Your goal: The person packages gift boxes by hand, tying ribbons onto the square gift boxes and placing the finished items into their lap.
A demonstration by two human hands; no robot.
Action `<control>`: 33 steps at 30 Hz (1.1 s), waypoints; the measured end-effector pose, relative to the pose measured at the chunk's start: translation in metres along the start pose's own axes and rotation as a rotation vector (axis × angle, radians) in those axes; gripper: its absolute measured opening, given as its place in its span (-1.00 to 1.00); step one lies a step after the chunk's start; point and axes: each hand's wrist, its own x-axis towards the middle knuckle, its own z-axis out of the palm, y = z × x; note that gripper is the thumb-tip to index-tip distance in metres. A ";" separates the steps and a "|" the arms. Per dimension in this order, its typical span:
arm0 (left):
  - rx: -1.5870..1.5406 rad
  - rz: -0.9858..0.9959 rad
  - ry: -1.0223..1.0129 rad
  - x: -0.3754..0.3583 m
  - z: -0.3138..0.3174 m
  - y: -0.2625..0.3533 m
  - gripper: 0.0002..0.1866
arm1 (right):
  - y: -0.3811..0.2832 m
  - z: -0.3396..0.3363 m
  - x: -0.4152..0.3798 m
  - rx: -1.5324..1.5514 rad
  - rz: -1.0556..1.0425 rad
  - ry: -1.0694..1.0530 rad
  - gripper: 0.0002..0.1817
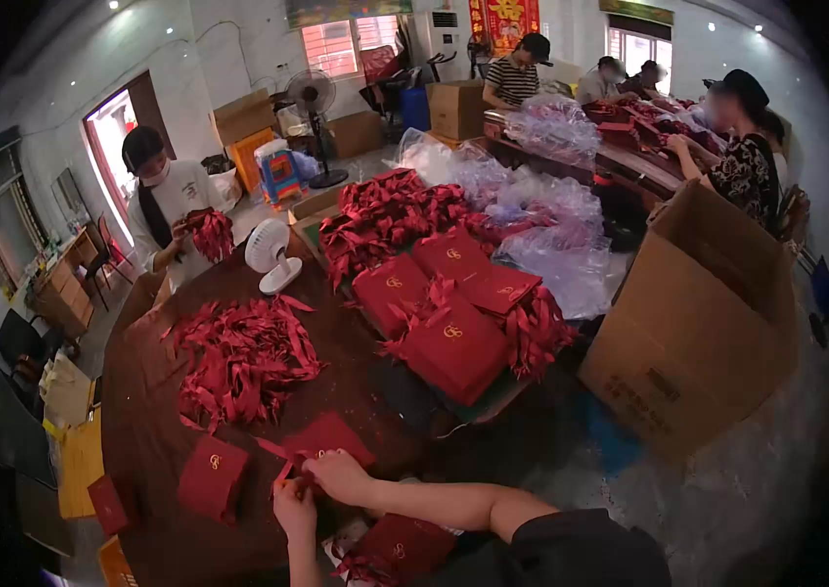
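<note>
At the front edge of the table, my left hand (294,507) is closed on a strip of red ribbon (277,452). My right hand (338,477) reaches across from the right, its fingers pinched together on ribbon close to the left fingertips. Just beyond both hands lies a red gift bag (338,436), partly covered by the right hand. Left of them is another red bag (213,477) with a gold emblem. One more red bag (399,546) with loose ribbon sits below my right forearm, close to my body.
A heap of red ribbons (243,362) covers the table's left part, near a white fan (272,254). Stacked red bags (455,347) lie to the right, with clear plastic (556,230) behind. A large cardboard box (693,333) stands right. Several other people work farther back.
</note>
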 end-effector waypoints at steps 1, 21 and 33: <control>-0.016 -0.056 -0.016 0.002 0.001 0.000 -0.76 | 0.002 0.002 0.003 -0.106 -0.046 -0.010 -0.84; 0.360 -0.047 0.365 -0.021 -0.039 -0.027 -0.94 | 0.044 -0.037 0.008 0.778 0.044 0.071 -0.44; 0.327 0.353 0.184 -0.024 -0.037 -0.001 -0.49 | 0.033 -0.074 0.005 0.244 -0.319 -0.214 -0.22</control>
